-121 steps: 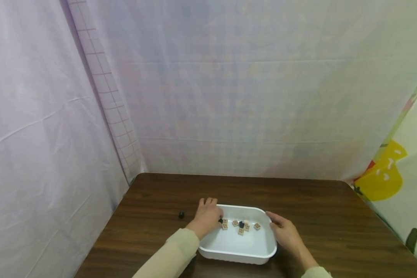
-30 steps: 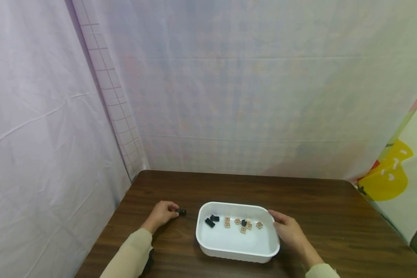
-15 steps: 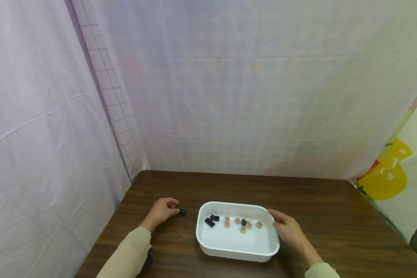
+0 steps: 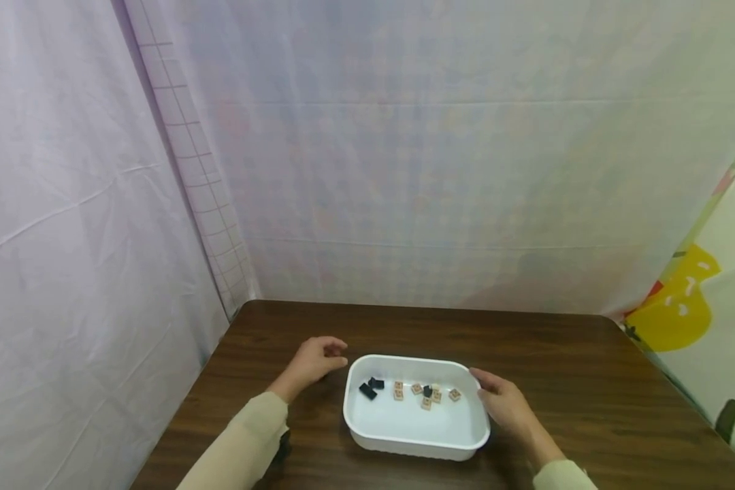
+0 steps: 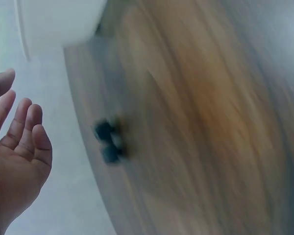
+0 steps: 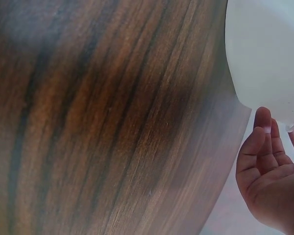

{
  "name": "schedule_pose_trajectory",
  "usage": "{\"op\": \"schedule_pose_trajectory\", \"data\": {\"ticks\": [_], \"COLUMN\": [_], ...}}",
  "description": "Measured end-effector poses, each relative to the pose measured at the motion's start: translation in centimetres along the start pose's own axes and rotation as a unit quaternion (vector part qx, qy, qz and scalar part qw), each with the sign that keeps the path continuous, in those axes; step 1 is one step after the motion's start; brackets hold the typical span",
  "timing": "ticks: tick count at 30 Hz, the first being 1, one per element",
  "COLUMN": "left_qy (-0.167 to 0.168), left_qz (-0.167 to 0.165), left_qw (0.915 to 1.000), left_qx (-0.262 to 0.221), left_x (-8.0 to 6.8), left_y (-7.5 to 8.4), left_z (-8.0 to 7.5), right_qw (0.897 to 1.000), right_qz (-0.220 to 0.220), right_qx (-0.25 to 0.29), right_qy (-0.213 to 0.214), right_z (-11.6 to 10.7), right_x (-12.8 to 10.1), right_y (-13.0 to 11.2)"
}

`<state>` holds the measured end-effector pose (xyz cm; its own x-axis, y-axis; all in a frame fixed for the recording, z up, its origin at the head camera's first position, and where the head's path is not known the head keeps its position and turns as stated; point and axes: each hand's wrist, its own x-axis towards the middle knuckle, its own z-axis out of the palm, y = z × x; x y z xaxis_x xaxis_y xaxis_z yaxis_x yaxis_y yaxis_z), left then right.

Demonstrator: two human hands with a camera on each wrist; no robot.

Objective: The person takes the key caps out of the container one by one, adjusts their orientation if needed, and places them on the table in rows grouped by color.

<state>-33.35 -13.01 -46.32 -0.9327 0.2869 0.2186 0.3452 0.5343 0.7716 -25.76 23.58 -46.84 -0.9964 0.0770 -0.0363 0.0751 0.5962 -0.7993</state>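
Observation:
My left hand (image 4: 312, 362) is just left of the white plastic tray (image 4: 416, 446), thumb and fingers apart with nothing between them. In the left wrist view, two small dark cubes (image 5: 108, 142) sit side by side on the table, blurred; the hand covers them in the head view. My right hand (image 4: 510, 408) grips the tray's right rim, thumb over the edge and fingers against the outer wall (image 6: 269, 58). Inside the tray lie several small light wooden tiles (image 4: 426, 403) with dark markings. Black blocks (image 4: 368, 390) are at its left end, and another black piece (image 4: 427, 390) is among the tiles.
A dark wood-grain table (image 4: 545, 354) carries the tray. Pale cloth (image 4: 404, 170) hangs behind the table and on the left. A yellow shape (image 4: 674, 313) shows on the wall at the right.
My left hand went from the tray to the table on the left and held a black piece beside another. Within the last half second it let go and moved right. The right hand stayed on the rim.

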Motion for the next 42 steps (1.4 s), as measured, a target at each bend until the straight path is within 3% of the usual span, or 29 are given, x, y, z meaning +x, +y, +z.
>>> {"op": "schedule_pose_trajectory", "data": {"ticks": [5,10,15,21,28,32,35,42], "left_qy": [-0.023,-0.051,-0.076,-0.096,-0.088,-0.088,-0.085,-0.064], "left_qz": [0.016,-0.014,-0.027,-0.012,-0.001,-0.003,0.02,0.032], "left_qw": [0.9996,0.9984,0.9966,0.9953,0.9961,0.9956,0.9936,0.9914], "left_qx": [-0.007,-0.019,-0.014,-0.002,-0.01,0.031,0.072,0.11], "left_x": [0.7,1.2,1.3,1.0,1.3,1.3,1.3,1.2], "left_y": [2.5,4.9,6.2,6.7,6.5,6.4,6.2,6.3], "left_z": [1.5,3.3,5.3,7.4,9.6,10.5,11.1,12.6], "right_qw": [1.0,1.0,1.0,1.0,1.0,1.0,1.0,1.0], "right_qz": [0.006,-0.004,-0.009,-0.012,-0.018,-0.017,-0.011,-0.012], "right_qx": [0.0,0.002,-0.001,0.007,0.006,0.005,0.005,0.004], "right_qy": [-0.002,0.002,0.004,0.0,0.006,0.006,0.003,0.009], "right_z": [0.1,0.1,0.3,0.8,1.0,1.0,1.0,0.9], "right_x": [0.1,0.2,0.3,0.3,0.4,0.3,0.2,0.1], "right_y": [0.1,-0.1,-0.4,-0.5,-0.5,-0.5,-0.4,-0.4]}}
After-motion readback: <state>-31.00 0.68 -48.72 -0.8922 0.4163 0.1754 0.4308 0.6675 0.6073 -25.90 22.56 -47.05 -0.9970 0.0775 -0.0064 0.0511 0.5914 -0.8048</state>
